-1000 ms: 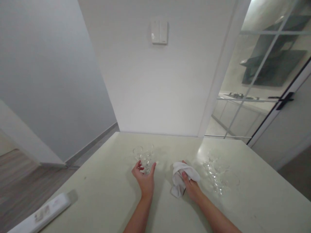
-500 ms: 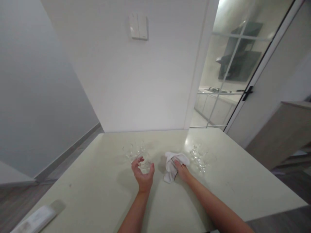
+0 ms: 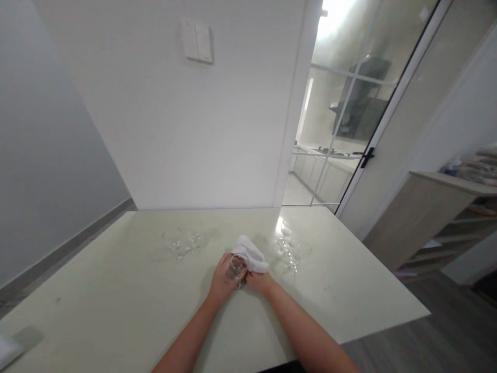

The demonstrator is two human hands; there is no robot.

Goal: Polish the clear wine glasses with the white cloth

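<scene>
A clear drinking glass is tilted with its mouth toward me, and my left hand is wrapped round its left side. My right hand meets it from the right, closed on a white cloth that bunches up beside and behind the glass. Some of the right fingers are hidden by the cloth and glass. Both hands are close together over the middle of the pale table.
Several clear glasses stand behind and left of my hands. More clear glassware sits to the right. A white object lies at the near left edge. Beyond the table are a wall, a glazed door and a wooden shelf unit.
My hands have come together, bringing the glass and the white cloth into contact. The glass has tilted toward me. The view has swung a little to the right.
</scene>
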